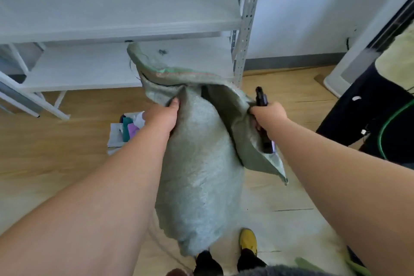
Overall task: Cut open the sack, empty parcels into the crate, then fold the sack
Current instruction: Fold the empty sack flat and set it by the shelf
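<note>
Sack [199, 163]: grey-green woven sack, standing upright on the wooden floor [67, 152] in front of the person, bulging along its length; its mouth is open at the top, with the rim flopped outward and a dark gap showing inside.
Left hand [163, 114]: grips a fold of the sack's rim on the near left side of the mouth, thumb on the outside of the cloth, fingers curled under it.
Right hand [267, 112]: closed around a dark cutting tool [262, 98] and, with it, pinches the right flap of the sack's mouth; the tool's black end sticks up above the fist, and a second dark part shows below the wrist against the hanging flap.
Flap: the right corner of the sack's mouth hangs down in a point beneath the right forearm.
Parcels [127, 130]: a small heap of white, teal and purple packets lies on the floor to the left of the sack, partly hidden by the left forearm.
Shelving [125, 22]: pale metal rack behind the sack, its lower shelf just past the sack's raised rim.
Feet: a yellow shoe [247, 240] at the sack's base, right side.
Crate: cannot tell where it is.
</note>
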